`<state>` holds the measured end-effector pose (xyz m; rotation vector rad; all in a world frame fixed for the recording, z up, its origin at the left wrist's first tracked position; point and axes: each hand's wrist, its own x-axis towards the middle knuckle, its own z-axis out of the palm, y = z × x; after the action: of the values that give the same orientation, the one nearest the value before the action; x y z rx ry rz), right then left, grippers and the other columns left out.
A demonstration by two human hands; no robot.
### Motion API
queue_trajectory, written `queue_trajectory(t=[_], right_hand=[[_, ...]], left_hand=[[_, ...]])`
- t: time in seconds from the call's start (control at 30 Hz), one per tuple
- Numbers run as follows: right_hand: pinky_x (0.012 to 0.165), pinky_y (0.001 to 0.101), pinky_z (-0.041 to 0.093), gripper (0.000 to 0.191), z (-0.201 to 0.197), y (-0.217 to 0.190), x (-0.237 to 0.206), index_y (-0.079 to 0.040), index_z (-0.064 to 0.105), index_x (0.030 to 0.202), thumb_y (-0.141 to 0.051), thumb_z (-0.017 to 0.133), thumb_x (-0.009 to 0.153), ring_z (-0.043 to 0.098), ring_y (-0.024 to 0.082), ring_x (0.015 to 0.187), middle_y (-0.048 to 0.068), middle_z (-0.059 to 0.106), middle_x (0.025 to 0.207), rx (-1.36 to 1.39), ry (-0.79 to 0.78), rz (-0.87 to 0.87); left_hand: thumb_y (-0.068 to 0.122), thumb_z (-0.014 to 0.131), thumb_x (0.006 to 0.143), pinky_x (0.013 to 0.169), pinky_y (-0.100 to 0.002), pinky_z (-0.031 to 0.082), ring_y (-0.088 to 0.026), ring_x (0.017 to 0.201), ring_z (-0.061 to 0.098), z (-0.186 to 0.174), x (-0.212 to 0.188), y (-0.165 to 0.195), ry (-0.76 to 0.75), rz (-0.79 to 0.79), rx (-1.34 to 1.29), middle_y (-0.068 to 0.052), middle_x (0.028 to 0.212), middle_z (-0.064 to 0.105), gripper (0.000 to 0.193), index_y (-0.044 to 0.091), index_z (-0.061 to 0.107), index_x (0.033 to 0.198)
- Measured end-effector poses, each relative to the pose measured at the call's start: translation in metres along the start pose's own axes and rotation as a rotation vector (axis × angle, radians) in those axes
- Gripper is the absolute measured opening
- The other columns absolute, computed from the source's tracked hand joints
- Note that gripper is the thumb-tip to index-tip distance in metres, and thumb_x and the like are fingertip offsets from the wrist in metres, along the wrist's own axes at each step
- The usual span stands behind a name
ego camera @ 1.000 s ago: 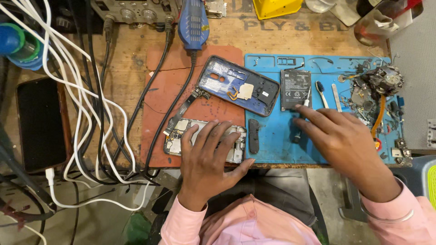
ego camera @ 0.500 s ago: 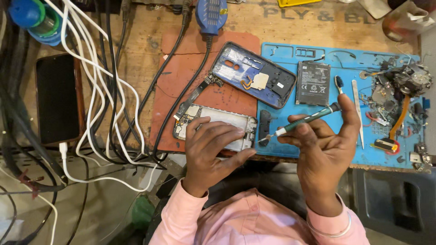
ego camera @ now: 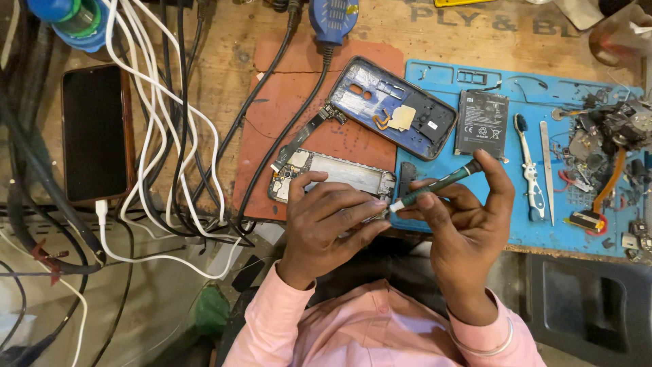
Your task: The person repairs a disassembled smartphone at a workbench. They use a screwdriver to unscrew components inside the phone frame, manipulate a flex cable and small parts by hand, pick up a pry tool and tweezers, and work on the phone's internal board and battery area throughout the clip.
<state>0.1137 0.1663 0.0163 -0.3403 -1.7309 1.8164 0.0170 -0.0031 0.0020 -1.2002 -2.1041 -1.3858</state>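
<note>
My right hand [ego camera: 465,228] holds a dark green screwdriver [ego camera: 435,185], tip pointing left and down toward the near right end of an opened phone frame [ego camera: 339,173] lying on a red-brown mat [ego camera: 285,115]. My left hand [ego camera: 326,217] rests over the near edge of that frame, fingers touching its right end beside the screwdriver tip. A blue phone back cover [ego camera: 390,105] lies tilted just beyond, straddling the red mat and a blue work mat [ego camera: 516,81]. A black battery [ego camera: 481,124] lies on the blue mat.
A white-handled brush [ego camera: 528,170] and metal tweezers [ego camera: 547,166] lie on the blue mat, with loose parts [ego camera: 611,143] at the right. Tangled white and black cables [ego camera: 163,136] and a black phone [ego camera: 94,132] fill the left. A blue tool [ego camera: 333,17] sits at the back.
My right hand picked up the screwdriver from the blue mat and brought it left and nearer to the phone frame. My left hand stayed on the frame.
</note>
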Motion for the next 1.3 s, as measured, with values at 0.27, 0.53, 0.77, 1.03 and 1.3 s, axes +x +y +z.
queue_trajectory(t=[0.27, 0.53, 0.77, 1.03, 1.3], right_hand=[[0.087, 0.0431, 0.067, 0.069, 0.002, 0.000, -0.004, -0.006, 0.028, 0.159, 0.007, 0.066, 0.102, 0.074, 0.024, 0.096, 0.023, 0.071, 0.112, -0.014, 0.006, -0.018], [0.086, 0.0418, 0.067, 0.069, 0.003, 0.003, -0.008, -0.009, 0.029, 0.158, 0.008, 0.068, 0.102, 0.074, 0.024, 0.093, 0.022, 0.071, 0.111, -0.009, 0.014, -0.041], [0.080, 0.0386, 0.067, 0.069, 0.003, 0.006, -0.009, -0.009, 0.030, 0.159, 0.008, 0.068, 0.104, 0.074, 0.022, 0.090, 0.021, 0.072, 0.106, -0.002, 0.030, -0.065], [0.082, 0.0395, 0.067, 0.067, 0.005, 0.008, -0.012, -0.009, 0.029, 0.156, 0.009, 0.068, 0.105, 0.073, 0.023, 0.094, 0.023, 0.070, 0.111, -0.041, 0.021, -0.120], [0.084, 0.0408, 0.067, 0.067, 0.004, 0.006, -0.014, -0.010, 0.027, 0.156, 0.008, 0.067, 0.105, 0.074, 0.024, 0.094, 0.023, 0.071, 0.111, 0.039, 0.049, -0.102]], left_hand=[[0.030, 0.089, 0.084, 0.106, -0.040, 0.040, -0.012, 0.097, 0.069, 0.002, -0.004, -0.002, 0.034, -0.023, -0.031, 0.009, 0.102, 0.074, 0.026, 0.022, 0.075, 0.103], [0.027, 0.092, 0.081, 0.105, -0.039, 0.041, -0.012, 0.094, 0.070, 0.005, -0.006, -0.003, 0.093, -0.034, -0.057, 0.009, 0.095, 0.073, 0.027, 0.021, 0.072, 0.099], [0.027, 0.093, 0.078, 0.105, -0.040, 0.042, -0.012, 0.094, 0.070, 0.005, -0.006, -0.002, 0.099, -0.053, -0.071, 0.008, 0.093, 0.074, 0.025, 0.020, 0.075, 0.094], [0.024, 0.091, 0.081, 0.105, -0.040, 0.042, -0.012, 0.093, 0.071, 0.003, -0.006, -0.002, 0.088, -0.055, -0.085, 0.007, 0.091, 0.075, 0.020, 0.019, 0.077, 0.094], [0.023, 0.090, 0.082, 0.108, -0.042, 0.042, -0.013, 0.096, 0.071, -0.001, -0.006, -0.002, 0.081, -0.037, -0.126, 0.007, 0.097, 0.074, 0.026, 0.019, 0.075, 0.102]])
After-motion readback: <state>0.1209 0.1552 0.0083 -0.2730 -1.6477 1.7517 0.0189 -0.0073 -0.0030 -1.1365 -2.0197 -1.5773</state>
